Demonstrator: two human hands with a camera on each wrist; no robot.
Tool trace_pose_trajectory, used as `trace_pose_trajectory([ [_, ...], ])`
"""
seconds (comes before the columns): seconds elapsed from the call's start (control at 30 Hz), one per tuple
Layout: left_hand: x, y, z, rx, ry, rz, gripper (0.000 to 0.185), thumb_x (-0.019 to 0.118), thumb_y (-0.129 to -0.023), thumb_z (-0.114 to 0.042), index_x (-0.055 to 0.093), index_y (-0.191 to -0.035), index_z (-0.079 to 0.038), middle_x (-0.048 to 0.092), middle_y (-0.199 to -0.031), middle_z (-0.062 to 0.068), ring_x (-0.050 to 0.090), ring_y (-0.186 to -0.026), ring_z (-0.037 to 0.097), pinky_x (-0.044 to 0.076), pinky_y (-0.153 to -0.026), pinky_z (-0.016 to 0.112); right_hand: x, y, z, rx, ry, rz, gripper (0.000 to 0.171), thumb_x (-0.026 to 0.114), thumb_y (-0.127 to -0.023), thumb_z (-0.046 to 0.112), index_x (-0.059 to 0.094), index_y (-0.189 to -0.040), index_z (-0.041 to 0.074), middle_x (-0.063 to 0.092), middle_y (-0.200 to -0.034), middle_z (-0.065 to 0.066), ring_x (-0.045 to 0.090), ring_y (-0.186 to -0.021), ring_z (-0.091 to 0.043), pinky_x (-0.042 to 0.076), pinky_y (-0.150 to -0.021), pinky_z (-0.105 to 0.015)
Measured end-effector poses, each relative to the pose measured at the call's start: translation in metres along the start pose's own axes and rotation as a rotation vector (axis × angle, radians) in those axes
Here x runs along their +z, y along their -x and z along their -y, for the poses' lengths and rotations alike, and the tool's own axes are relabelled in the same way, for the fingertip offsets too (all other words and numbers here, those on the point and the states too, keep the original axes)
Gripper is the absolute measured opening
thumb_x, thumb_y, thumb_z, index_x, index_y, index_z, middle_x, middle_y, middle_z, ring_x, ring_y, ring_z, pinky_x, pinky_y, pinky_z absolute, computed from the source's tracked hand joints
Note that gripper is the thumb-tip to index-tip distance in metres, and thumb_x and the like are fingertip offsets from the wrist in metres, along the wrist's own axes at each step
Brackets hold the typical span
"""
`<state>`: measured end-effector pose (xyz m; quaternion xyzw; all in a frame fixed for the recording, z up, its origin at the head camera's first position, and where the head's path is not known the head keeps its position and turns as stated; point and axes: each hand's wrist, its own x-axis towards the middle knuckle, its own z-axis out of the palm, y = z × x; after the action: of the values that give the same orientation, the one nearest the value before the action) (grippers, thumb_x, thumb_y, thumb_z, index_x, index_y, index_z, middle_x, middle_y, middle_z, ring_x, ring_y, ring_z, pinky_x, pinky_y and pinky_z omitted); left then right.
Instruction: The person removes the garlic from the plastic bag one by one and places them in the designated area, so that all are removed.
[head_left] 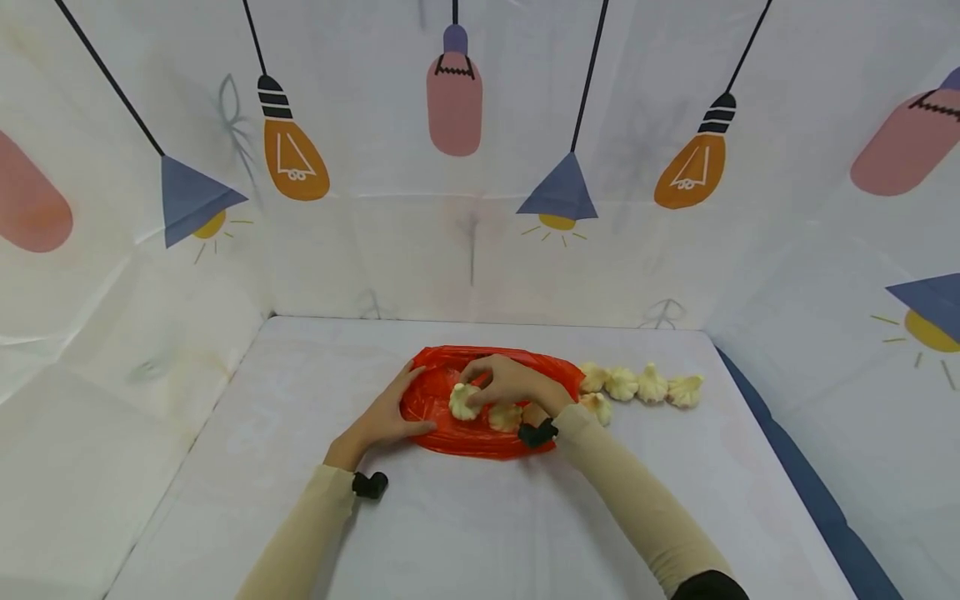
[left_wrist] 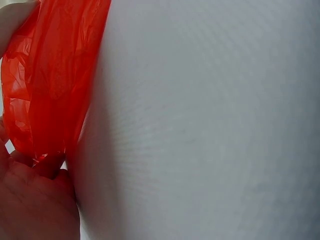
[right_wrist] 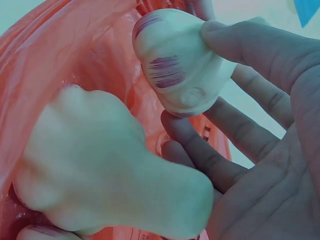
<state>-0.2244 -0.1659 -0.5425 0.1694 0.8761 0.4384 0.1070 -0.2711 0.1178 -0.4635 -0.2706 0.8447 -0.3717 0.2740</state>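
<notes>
An opened red plastic bag lies on the table. My left hand holds its left end, with the thumb on the near side and the fingers round the far side. Between the thumb and fingers of my right hand is a garlic bulb, pinched over the inside of the bag. Purple streaks show on this bulb in the right wrist view. Another garlic bulb sits in the bag below my right palm, and more bulbs lie beside it, partly hidden by the hand and wrist.
Just right of the bag, several garlic bulbs stand in a row, with one more bulb in front of them. The white table meets a lamp-patterned sheet at the back. Dark blue cloth runs along the right edge.
</notes>
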Motion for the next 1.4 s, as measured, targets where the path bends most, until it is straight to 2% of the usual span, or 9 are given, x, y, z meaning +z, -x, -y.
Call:
trace_pose_trajectory([
  [0.13,-0.001,0.0,0.0,-0.003,-0.009,-0.003,0.106,0.084,-0.081,-0.046,0.025,-0.164,-0.016,0.006,-0.175,0.007,0.017,-0.158,0.038,0.027,-0.121,0.067,-0.002,0.002,-0.003,-0.018,-0.005,-0.01,0.027,0.078,-0.091,0.032,0.071,-0.117,0.029,0.067,-0.122,0.011,0.059,-0.109,-0.017,0.054,-0.089,-0.034],
  [0.37,0.0,-0.003,0.001,0.009,-0.017,-0.009,0.106,0.083,-0.081,-0.047,0.025,-0.164,-0.017,0.006,-0.175,0.007,0.018,-0.158,0.038,0.028,-0.12,0.066,-0.003,0.007,-0.005,-0.023,-0.033,-0.04,0.028,0.079,-0.091,0.033,0.071,-0.118,0.028,0.068,-0.122,0.009,0.063,-0.096,-0.018,0.056,-0.076,-0.031],
  [0.67,-0.002,-0.001,-0.001,-0.004,-0.025,-0.014,0.108,0.084,-0.079,-0.048,0.025,-0.164,-0.017,0.008,-0.175,0.006,0.018,-0.158,0.038,0.03,-0.119,0.067,-0.003,0.018,-0.006,-0.063,-0.073,-0.087,0.028,0.078,-0.092,0.031,0.071,-0.118,0.027,0.069,-0.119,0.007,0.067,-0.1,-0.021,0.058,-0.082,-0.033],
  [0.97,-0.004,-0.003,-0.005,-0.02,-0.035,-0.002,0.108,0.084,-0.079,-0.048,0.025,-0.164,-0.019,0.007,-0.175,0.007,0.017,-0.159,0.038,0.03,-0.12,0.066,-0.008,0.029,0.001,-0.089,-0.128,-0.12,0.03,0.079,-0.091,0.031,0.07,-0.119,0.024,0.07,-0.124,0.005,0.068,-0.114,-0.025,0.059,-0.09,-0.036],
  [1.1,-0.003,-0.004,-0.002,-0.003,-0.03,-0.019,0.108,0.084,-0.079,-0.049,0.025,-0.164,-0.017,0.007,-0.174,0.009,0.019,-0.158,0.04,0.03,-0.119,0.068,-0.008,0.032,0.004,-0.096,-0.136,-0.134,0.031,0.079,-0.091,0.03,0.07,-0.12,0.022,0.07,-0.122,0.002,0.068,-0.111,-0.024,0.059,-0.09,-0.036],
  [1.3,0.002,-0.001,0.002,0.009,-0.03,-0.002,0.108,0.082,-0.08,-0.051,0.024,-0.164,-0.017,0.007,-0.175,0.008,0.019,-0.158,0.04,0.031,-0.118,0.067,-0.004,0.04,0.005,-0.119,-0.134,-0.146,0.03,0.08,-0.091,0.028,0.071,-0.119,0.021,0.071,-0.116,-0.002,0.066,-0.094,-0.021,0.057,-0.084,-0.034],
  [1.4,0.003,0.001,0.003,0.009,-0.02,-0.011,0.106,0.084,-0.08,-0.048,0.026,-0.164,-0.017,0.007,-0.175,0.008,0.018,-0.158,0.04,0.031,-0.119,0.067,-0.001,0.045,0.005,-0.136,-0.124,-0.164,0.03,0.08,-0.091,0.029,0.071,-0.118,0.021,0.071,-0.117,0.0,0.067,-0.096,-0.019,0.058,-0.085,-0.034],
])
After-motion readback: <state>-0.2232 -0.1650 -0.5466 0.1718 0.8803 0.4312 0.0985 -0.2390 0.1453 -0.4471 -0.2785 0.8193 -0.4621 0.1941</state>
